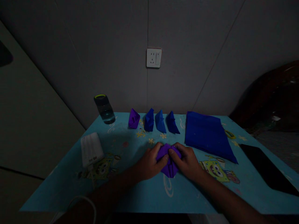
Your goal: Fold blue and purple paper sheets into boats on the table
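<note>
A piece of folded purple paper [169, 170] is held between both hands above the table's middle. My left hand [154, 161] grips its left side, thumb lying on top. My right hand [185, 158] grips the right side, with its thumb pressed near the centre fold. The fingers beneath the paper are hidden. Behind my hands stands a row of folded paper boats: a purple boat [134, 119] at the left, then a dark blue boat [149, 120], a lighter blue boat [160, 121] and another dark blue boat [172, 122].
A stack of blue paper [205, 132] lies right of the boats, near a yellow ring-shaped item [230, 134] and a black flat device [266, 168]. On the left are a water bottle [104, 109] and a white power bank [92, 149] with a cable. A wall socket [154, 58] is behind.
</note>
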A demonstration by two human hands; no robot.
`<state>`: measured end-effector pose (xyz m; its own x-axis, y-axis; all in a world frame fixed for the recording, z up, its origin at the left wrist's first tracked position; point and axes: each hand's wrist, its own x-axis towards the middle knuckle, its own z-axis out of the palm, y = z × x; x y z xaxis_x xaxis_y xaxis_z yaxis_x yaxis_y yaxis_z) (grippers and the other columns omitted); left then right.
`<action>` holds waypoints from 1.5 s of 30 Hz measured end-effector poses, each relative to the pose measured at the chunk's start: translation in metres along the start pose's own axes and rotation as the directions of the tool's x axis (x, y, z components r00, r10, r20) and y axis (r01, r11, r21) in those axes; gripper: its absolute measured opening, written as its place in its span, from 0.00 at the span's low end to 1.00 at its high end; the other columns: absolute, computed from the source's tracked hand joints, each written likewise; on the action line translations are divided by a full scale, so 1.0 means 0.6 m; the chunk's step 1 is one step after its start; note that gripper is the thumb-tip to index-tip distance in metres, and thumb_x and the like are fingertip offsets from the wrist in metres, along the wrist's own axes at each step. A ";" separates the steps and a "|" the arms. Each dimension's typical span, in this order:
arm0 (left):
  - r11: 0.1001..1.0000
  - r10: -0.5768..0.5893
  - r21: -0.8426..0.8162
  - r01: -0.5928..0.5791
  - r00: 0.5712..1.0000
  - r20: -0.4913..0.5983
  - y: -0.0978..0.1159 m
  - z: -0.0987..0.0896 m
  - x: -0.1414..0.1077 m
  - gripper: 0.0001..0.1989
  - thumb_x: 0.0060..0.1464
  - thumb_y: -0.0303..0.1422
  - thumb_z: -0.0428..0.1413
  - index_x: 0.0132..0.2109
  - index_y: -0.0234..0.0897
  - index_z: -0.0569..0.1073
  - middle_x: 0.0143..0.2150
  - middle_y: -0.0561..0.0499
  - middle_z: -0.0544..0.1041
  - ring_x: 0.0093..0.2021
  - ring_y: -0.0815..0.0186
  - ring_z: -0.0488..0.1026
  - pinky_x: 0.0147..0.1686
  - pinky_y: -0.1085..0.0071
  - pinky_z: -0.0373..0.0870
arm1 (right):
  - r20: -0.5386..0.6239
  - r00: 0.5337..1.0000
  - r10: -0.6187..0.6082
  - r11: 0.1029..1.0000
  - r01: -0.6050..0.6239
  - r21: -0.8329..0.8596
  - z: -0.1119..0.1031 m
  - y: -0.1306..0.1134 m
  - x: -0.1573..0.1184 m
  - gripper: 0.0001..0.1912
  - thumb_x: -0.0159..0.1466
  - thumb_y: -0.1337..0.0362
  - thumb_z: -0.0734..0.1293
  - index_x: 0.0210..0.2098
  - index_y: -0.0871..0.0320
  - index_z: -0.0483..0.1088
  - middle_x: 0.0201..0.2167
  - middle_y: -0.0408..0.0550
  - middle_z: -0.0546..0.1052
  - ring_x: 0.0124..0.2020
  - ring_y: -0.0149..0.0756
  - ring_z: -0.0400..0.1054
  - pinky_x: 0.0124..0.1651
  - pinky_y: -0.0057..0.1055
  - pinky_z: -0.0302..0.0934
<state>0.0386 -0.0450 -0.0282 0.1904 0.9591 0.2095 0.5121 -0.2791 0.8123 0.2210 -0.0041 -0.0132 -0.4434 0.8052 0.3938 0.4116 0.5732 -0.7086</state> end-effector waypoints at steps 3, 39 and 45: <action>0.999 0.023 -0.037 -0.023 1.000 0.008 0.003 -0.004 0.001 0.10 0.61 0.39 0.51 0.47 0.41 0.66 0.35 0.53 0.74 0.36 0.62 0.73 0.37 0.67 0.66 | -0.056 0.998 0.010 1.000 -0.010 0.015 -0.002 -0.001 -0.001 0.17 0.67 0.54 0.62 0.26 0.57 0.66 0.17 0.38 0.66 0.18 0.29 0.61 0.22 0.26 0.54; 0.975 0.205 0.041 -0.216 0.961 0.186 0.016 -0.008 0.002 0.18 0.55 0.36 0.62 0.51 0.35 0.76 0.43 0.46 0.81 0.41 0.60 0.78 0.44 0.68 0.71 | -0.502 0.851 0.152 0.867 0.129 0.482 -0.002 0.027 -0.008 0.07 0.65 0.59 0.69 0.38 0.53 0.69 0.27 0.42 0.81 0.24 0.35 0.77 0.26 0.28 0.70; 0.990 0.130 -0.061 -0.126 0.989 0.076 0.010 0.001 0.005 0.08 0.61 0.34 0.55 0.44 0.36 0.76 0.38 0.49 0.79 0.38 0.63 0.75 0.41 0.69 0.69 | -0.338 0.931 0.139 0.848 0.064 0.526 0.006 0.025 -0.005 0.14 0.65 0.56 0.69 0.49 0.52 0.69 0.39 0.47 0.82 0.34 0.38 0.77 0.35 0.32 0.72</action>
<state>0.0429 -0.0438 -0.0230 0.3189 0.9082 0.2711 0.4318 -0.3938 0.8115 0.2258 0.0016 -0.0271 -0.0865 0.8808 0.4655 -0.0976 0.4576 -0.8838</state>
